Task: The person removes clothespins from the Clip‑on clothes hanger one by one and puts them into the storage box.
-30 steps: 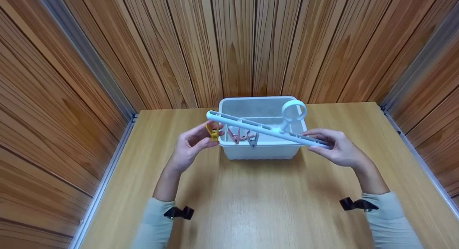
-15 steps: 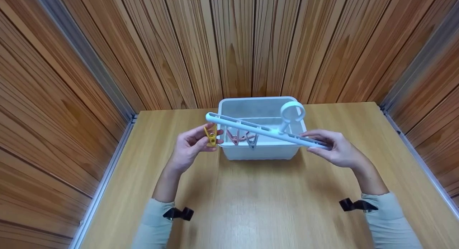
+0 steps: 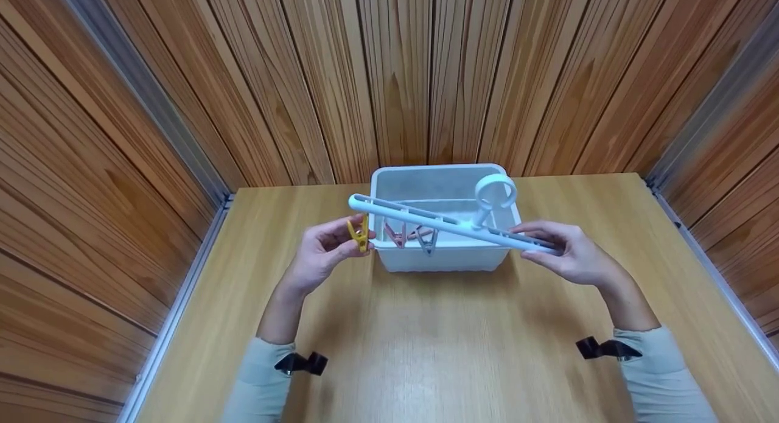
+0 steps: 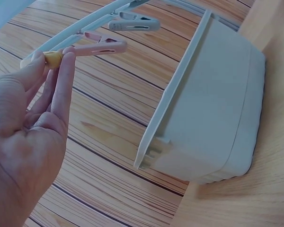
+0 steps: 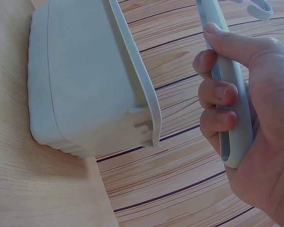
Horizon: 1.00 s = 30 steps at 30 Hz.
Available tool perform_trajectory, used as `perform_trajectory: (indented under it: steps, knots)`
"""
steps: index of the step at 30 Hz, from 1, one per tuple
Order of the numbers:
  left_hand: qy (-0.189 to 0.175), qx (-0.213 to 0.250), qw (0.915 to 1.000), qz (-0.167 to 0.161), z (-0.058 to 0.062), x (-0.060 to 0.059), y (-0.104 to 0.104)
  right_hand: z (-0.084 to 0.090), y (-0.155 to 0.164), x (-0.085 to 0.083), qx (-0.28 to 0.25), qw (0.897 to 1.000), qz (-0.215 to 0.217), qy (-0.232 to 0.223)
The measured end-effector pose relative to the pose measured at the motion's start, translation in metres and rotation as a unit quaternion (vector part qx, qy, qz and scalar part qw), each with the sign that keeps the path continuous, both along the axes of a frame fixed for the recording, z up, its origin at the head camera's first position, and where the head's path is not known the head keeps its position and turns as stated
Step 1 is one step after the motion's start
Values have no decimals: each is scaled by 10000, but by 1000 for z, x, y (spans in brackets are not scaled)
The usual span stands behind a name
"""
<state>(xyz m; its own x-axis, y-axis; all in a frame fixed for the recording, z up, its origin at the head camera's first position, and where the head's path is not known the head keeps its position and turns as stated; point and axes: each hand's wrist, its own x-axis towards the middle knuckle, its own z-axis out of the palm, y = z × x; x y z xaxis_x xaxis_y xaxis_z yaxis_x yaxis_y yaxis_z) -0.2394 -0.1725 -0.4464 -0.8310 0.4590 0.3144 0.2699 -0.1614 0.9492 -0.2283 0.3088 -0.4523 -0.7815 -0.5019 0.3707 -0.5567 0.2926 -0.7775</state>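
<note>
A pale blue clip hanger (image 3: pixel 426 218) with a ring-shaped hook (image 3: pixel 496 190) is held tilted above a white plastic bin, its left end higher. My right hand (image 3: pixel 563 251) grips its right end; in the right wrist view the fingers (image 5: pixel 217 92) curl round the bar. At the other end, my left hand (image 3: pixel 322 249) pinches a yellow clothespin (image 3: pixel 360 235) between thumb and fingers, just under the bar. Whether this clothespin is attached is hard to tell. A pink clothespin (image 4: pixel 102 46) and a grey clothespin (image 4: pixel 135 23) hang from the bar beside it.
The white bin (image 3: pixel 441 258) stands on the wooden table (image 3: pixel 426 338) near the back wall. Something pinkish (image 3: pixel 419 233) shows behind the hanging clothespins, its kind unclear. Wood-panelled walls (image 3: pixel 401 76) enclose the table at the back and sides.
The yellow clothespin and the left fingers have dropped slightly. The hanger's left end has dipped a little and its hook has shifted slightly left. The right hand has barely moved.
</note>
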Motion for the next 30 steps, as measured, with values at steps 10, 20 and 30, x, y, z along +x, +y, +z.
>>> perform_trajectory:
  steps: [10, 20, 30]
  knots:
    - [-77, -134, 9999, -10, 4, 2, -1, 1, 1, 0, 22, 9999, 44, -111]
    - [-87, 21, 9997, -230, 8, 3, -4, 4, 4, 0, 130, 9995, 203, -214]
    - [22, 22, 9982, -606, 9, 3, -9, 5, 6, 1, 169, 9991, 261, -282]
